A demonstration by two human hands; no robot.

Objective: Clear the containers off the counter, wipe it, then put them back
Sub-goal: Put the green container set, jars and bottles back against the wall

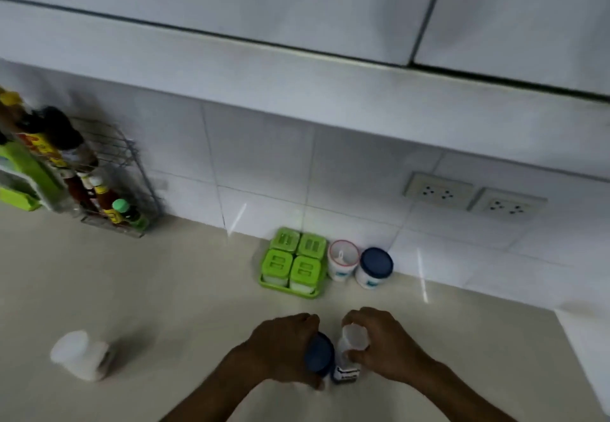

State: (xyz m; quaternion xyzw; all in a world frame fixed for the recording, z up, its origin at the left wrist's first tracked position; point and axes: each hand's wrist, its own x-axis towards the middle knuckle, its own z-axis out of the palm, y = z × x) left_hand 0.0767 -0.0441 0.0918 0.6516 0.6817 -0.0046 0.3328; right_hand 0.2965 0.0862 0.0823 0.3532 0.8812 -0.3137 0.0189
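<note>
Starting at the left, we see a wire rack (115,187) of sauce bottles parked against the wall tiles, and nearer us a white jar (81,359) alone on the tabletop (185,289), too blurred to show its contents. At the back wall a green tray (290,288) keeps four green-lidded tubs together, with an open white cup (342,260) and a blue-lidded jar (374,268) just beside it, which we judge tidy wall storage. Close to us, our left hand (280,349) is wrapped around a blue-capped jar (319,355), and our right hand (383,345) is closed around a clear-lidded jar (351,350), the two jars touching; we judge they are carried as a pair to save trips.
</note>
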